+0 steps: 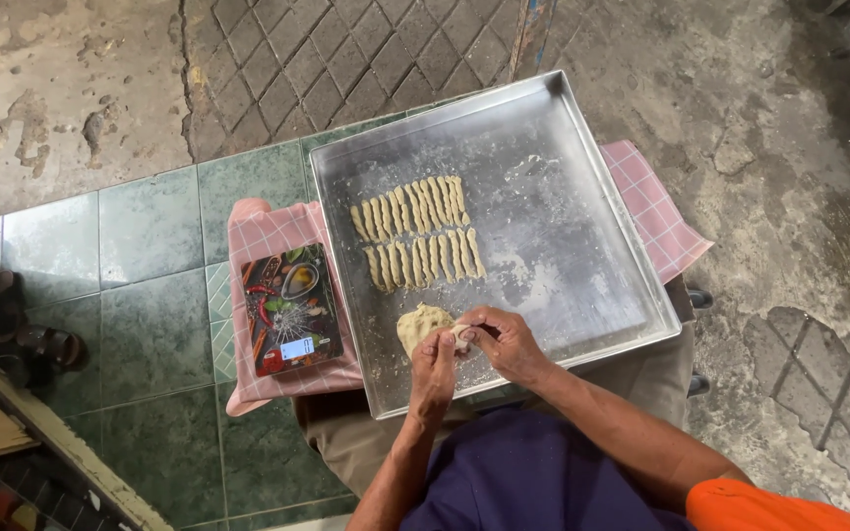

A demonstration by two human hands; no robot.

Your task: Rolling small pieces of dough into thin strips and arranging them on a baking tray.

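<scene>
A large square metal tray (582,246) rests on my lap over a pink checked cloth (268,236). Two rows of several twisted pale dough sticks (415,231) lie in its left half. A lump of dough (415,324) sits near the tray's front edge. My left hand (433,369) and my right hand (504,339) meet just right of the lump, both pinching a small piece of dough (461,337) between the fingertips.
A flat kitchen scale (290,310) with a colourful printed top lies on the cloth left of the tray. Green floor tiles (150,295) spread to the left, rough concrete beyond. Dark sandals (17,334) stand at the far left.
</scene>
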